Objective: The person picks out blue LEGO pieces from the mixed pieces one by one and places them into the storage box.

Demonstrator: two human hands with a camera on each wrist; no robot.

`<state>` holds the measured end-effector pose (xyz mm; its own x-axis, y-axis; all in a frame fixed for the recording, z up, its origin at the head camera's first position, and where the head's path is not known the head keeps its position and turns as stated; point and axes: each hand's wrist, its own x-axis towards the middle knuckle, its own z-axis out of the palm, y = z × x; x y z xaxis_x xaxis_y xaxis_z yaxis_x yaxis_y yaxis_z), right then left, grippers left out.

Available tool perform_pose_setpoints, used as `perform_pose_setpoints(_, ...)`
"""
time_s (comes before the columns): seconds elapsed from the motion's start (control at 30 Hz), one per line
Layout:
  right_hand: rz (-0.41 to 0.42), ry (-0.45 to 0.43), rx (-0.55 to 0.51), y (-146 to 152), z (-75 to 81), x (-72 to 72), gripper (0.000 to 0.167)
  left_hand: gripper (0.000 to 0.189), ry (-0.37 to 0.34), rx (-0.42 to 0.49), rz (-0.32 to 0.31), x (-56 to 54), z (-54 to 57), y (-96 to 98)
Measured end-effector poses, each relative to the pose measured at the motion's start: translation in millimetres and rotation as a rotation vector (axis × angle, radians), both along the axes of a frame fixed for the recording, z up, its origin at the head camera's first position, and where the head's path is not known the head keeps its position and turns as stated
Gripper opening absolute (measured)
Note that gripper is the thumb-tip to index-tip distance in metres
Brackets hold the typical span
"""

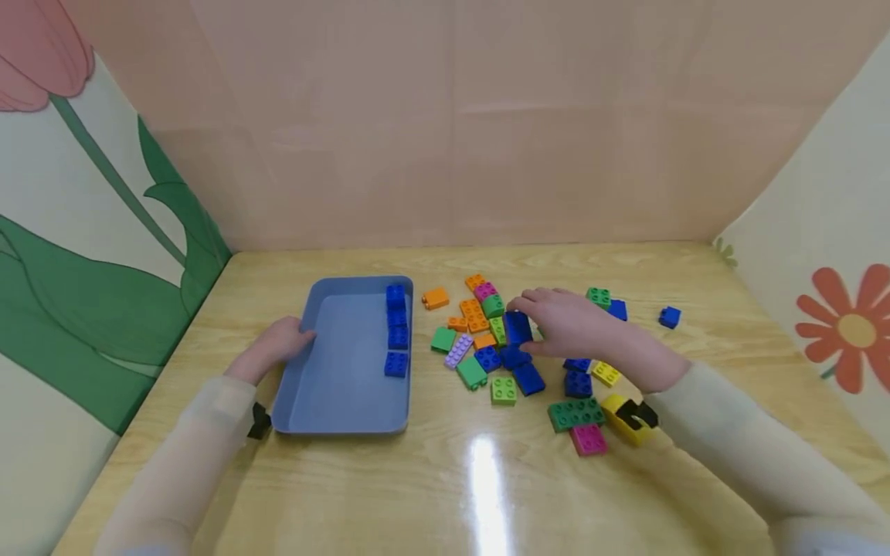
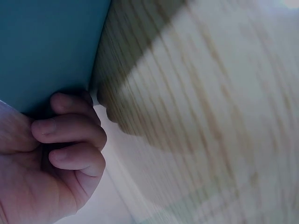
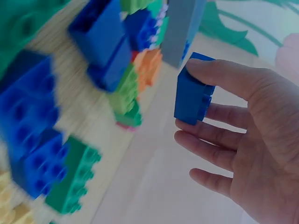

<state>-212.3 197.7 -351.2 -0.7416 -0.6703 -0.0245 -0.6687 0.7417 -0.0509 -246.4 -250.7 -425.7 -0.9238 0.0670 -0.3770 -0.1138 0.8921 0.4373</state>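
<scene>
My left hand [image 1: 278,341] grips the left wall of a grey-blue tray [image 1: 341,417], thumb over the rim; in the left wrist view its fingers curl against the tray's outer side. Along the tray's right inner wall stands a column of blue bricks [image 1: 398,337]. Over the brick pile, my right hand [image 1: 573,323] pinches a blue brick [image 3: 190,93] between thumb and fingers, its studs facing the palm in the right wrist view. Beneath that hand lie more blue bricks [image 1: 528,378], partly hidden by it in the head view.
Loose bricks spread around the right hand: orange [image 1: 474,315], a lilac one [image 1: 459,350], light green [image 1: 504,391], dark green [image 1: 575,415], magenta [image 1: 589,440] and yellow [image 1: 606,374]. A lone blue brick [image 1: 670,316] lies far right. A pinkish wall [image 1: 452,154] closes off the table's back edge.
</scene>
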Motion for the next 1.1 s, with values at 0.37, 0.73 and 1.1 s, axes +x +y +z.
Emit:
perform_pose_setpoints(0.37,0.211,0.002,-0.025,-80,13.0,5.0,0.061,0.039,-0.002,0.002,-0.011,2.0,3.1,1.6)
perform_pose_setpoints(0.73,0.333,0.028,0.000,-141,6.4,15.8,0.058,0.039,-0.010,0.000,0.009,2.1,3.2,5.3)
perform_pose_setpoints(1.1,0.398,0.038,0.126,-172,-18.2,24.3,0.055,0.040,-0.014,0.002,0.018,3.6,1.7,5.7)
